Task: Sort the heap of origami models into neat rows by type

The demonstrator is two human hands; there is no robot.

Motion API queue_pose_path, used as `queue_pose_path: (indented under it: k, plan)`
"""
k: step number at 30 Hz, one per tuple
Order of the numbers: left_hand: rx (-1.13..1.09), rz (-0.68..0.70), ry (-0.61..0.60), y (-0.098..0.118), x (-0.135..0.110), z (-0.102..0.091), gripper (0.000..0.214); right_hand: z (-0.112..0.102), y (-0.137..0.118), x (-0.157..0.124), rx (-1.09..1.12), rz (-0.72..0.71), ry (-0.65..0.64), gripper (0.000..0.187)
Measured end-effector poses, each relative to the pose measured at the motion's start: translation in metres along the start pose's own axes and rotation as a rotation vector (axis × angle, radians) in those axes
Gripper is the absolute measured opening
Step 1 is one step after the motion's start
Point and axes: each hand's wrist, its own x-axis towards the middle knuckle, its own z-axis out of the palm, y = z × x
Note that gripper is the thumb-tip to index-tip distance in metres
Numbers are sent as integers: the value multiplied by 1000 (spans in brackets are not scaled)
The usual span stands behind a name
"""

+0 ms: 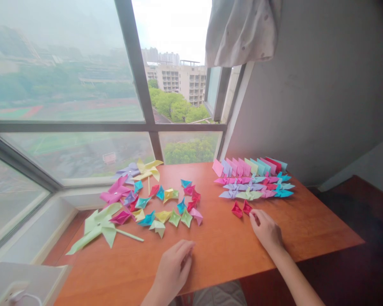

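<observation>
My right hand [267, 231] has its thumb and fingers pinched at the near right corner of a small red origami boat [247, 207]. A second red origami boat [237, 210] sits just left of that one. My left hand [174, 267] rests near the table's front edge with its fingers curled together, and nothing shows in them. Beyond it lies a loose group of folded paper boats, among them a green boat [174, 218], a yellow boat [163, 216] and a pink boat [196, 216].
Paper pinwheels, one green [98, 224], one magenta [115, 191] and one yellow [147, 169], lie at the left. Rows of folded paper, including a pale green piece [249, 194], stand at the back right. The wooden table [223, 250] meets a window frame [191, 127].
</observation>
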Motion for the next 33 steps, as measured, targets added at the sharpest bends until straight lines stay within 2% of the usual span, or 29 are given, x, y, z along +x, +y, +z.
queue_pose_path:
  k: [20,33]
  plan:
    - [-36,-34,-19,2,0,0,31,7,10,-5,44,-40,27,23]
    - [-31,-35,-15,2,2,-1,29,4,6,-4,38,-46,33,25]
